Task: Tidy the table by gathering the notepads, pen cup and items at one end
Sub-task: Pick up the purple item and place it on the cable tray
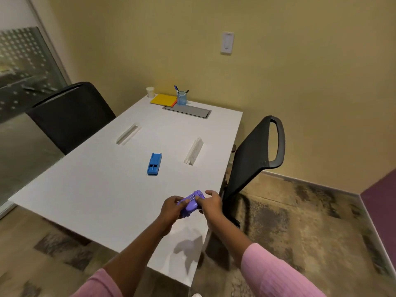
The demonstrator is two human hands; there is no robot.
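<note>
Both my grips, left hand [171, 207] and right hand [211, 203], curl round a purple stapler [191, 203] at 6 o'clock over the tabletop [85, 189], likely bound for the notepads [164, 100] and pen cup [181, 99] at 12.

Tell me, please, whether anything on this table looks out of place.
The blue item lies alone mid-table, apart from the notepads and pen cup at the far end. Left hand and right hand grip a purple item.
</note>
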